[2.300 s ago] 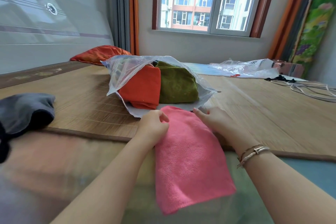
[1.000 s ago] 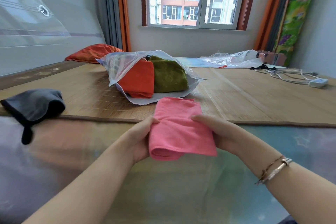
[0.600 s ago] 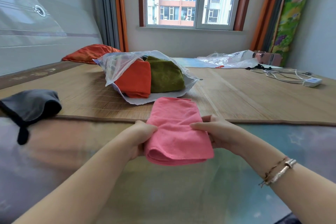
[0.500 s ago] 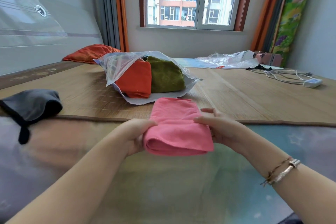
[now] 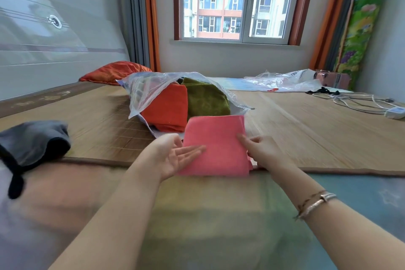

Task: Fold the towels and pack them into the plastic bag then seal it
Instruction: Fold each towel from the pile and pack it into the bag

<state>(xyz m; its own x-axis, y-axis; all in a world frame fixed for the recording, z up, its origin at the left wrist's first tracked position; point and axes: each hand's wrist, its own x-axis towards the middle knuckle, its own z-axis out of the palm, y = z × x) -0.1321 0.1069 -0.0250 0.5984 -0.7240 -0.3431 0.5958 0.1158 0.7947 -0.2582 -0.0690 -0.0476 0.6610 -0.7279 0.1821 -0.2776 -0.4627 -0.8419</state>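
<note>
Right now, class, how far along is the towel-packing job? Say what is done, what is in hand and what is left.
Done: the orange towel and green towel sit folded inside the open plastic bag. In hand: the pink towel lies folded before the bag's mouth, the left hand flat against it, the right hand at its right edge. Left: slide the pink towel in, deal with the grey cloth, which may be another towel, and seal the bag.

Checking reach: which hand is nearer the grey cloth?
Left. The left hand lies at the pink towel's left edge; the right hand is beyond it, farther from the grey cloth.
</note>
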